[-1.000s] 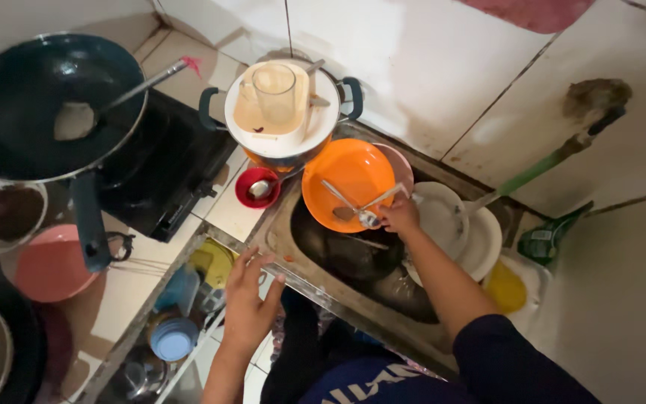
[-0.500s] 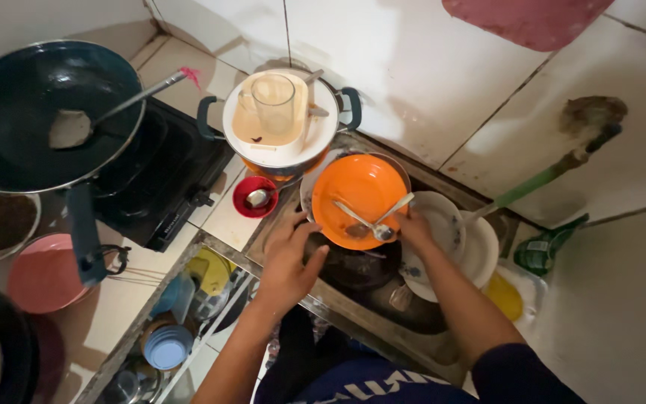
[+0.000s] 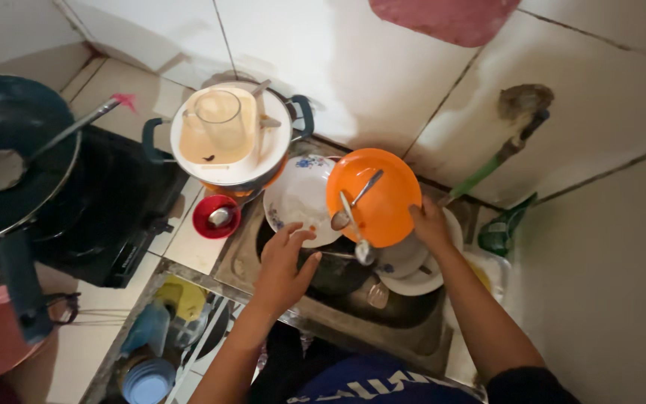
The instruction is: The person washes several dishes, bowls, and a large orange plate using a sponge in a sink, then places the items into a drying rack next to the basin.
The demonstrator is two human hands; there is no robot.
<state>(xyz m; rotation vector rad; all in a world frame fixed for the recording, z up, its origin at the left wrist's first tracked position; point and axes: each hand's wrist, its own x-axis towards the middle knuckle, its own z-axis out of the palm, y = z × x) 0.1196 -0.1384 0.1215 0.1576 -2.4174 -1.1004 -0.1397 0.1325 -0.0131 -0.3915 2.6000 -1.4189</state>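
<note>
My right hand [image 3: 432,224] grips the right rim of an orange plate [image 3: 383,202] and holds it tilted over the sink [image 3: 353,318]. Two spoons [image 3: 353,209] lie on the orange plate. Under it, to the left, sits a white plate with a blue flower pattern [image 3: 293,198]. My left hand [image 3: 282,265] reaches over the sink with fingers spread, its fingertips at the white plate's lower edge. More white dishes [image 3: 413,273] are stacked under my right hand, and a dark pan [image 3: 338,273] lies in the basin.
A pot with blue handles [image 3: 222,146], carrying a white plate, a board and a clear jug, stands left of the sink. A small red bowl [image 3: 214,215] sits below it. A black stove [image 3: 106,209] and dark wok [image 3: 9,157] are at left. A green tap [image 3: 487,168] juts from the wall.
My left hand came up from the counter edge to the sink and the white plate. My right hand has lifted and tilted the orange plate, and the flowered plate beneath now shows.
</note>
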